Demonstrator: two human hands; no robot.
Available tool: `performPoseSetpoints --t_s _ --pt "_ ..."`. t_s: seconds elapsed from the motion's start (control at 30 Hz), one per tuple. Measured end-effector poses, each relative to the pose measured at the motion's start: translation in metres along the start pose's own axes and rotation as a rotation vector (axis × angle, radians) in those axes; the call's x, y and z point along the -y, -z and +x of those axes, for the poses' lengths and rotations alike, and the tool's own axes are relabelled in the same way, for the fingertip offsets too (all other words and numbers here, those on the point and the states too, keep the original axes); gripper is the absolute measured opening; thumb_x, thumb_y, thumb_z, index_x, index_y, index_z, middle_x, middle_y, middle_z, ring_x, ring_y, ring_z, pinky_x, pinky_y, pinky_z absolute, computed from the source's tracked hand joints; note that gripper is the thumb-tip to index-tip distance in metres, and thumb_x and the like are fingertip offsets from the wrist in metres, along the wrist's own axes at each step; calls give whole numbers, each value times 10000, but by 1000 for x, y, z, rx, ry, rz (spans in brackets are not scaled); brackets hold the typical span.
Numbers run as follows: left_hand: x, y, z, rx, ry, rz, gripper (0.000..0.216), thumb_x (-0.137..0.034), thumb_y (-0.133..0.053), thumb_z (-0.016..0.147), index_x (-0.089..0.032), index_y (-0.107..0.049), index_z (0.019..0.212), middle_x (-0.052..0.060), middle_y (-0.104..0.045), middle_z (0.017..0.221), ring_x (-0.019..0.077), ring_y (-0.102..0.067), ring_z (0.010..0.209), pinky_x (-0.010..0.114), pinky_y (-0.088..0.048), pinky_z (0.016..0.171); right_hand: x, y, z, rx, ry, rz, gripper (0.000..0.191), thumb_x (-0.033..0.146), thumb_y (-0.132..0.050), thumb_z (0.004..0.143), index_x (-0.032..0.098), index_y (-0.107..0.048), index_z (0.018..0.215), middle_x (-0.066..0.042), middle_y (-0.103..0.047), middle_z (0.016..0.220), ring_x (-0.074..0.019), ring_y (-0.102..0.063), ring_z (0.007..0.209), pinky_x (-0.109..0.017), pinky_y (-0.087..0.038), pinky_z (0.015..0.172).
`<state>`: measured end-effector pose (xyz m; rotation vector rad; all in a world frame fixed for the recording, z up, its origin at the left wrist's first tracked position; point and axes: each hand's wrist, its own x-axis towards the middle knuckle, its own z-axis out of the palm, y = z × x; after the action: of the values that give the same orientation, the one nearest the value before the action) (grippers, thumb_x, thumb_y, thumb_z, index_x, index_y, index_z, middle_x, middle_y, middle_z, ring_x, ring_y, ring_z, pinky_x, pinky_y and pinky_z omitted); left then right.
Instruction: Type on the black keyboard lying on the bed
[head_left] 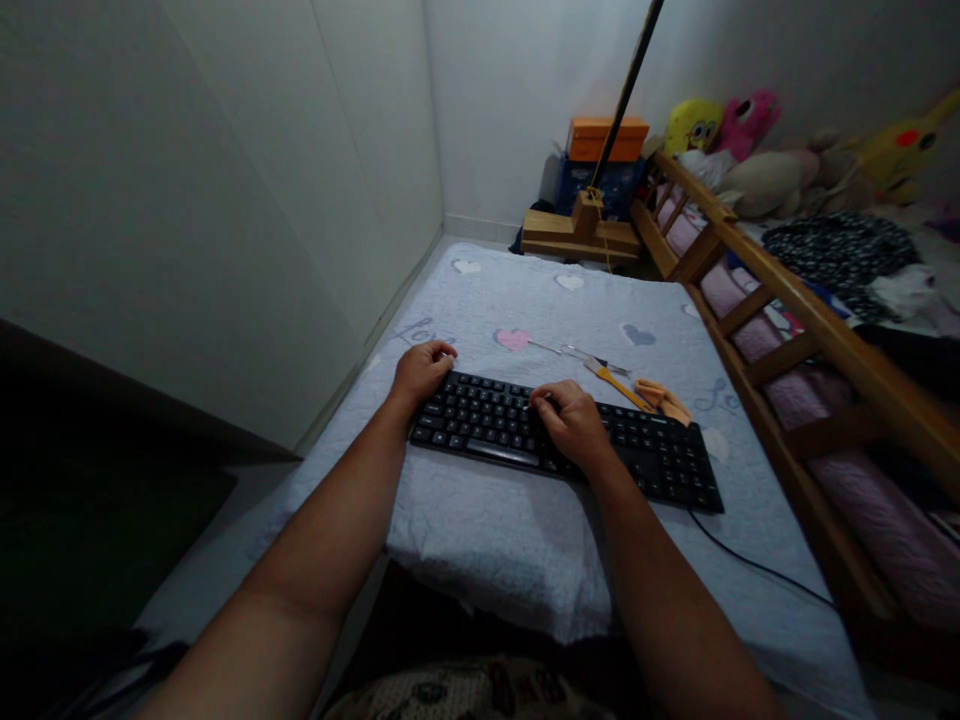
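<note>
A black computer keyboard lies at a slant on the cloth-covered table. At its left end, my left hand is closed on the edge, with curled fingers by the far corner. My right hand rests over the middle keys, thumb and fingers bent close together at the key tops. Whatever sits between those fingertips, if anything, is too small to name. Just beyond the keyboard lie a brush with a yellow handle, a thin screwdriver-like tool, metal tweezers and a folded orange-brown cloth.
The keyboard's cable runs off to the right. A wooden bed rail borders the table's right side, with plush toys behind it. Light panels stand at left. An orange box and a wooden stand are at the back.
</note>
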<state>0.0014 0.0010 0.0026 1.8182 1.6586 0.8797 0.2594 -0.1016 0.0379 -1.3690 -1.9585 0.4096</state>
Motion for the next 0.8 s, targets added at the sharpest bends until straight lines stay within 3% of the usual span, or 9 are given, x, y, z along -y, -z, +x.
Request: performPoseSetpoints --t_s 0.8 --pt "0 -2 2 3 2 7 275 -315 -534 730 -188 -721 887 10 -654 710 154 -550 658 268 -391 625 -8 -5 4 -58 -35 -27 161 197 -540 864 234 -695 847 -52 -711 864 -230 -595 887 -384 -456 845"
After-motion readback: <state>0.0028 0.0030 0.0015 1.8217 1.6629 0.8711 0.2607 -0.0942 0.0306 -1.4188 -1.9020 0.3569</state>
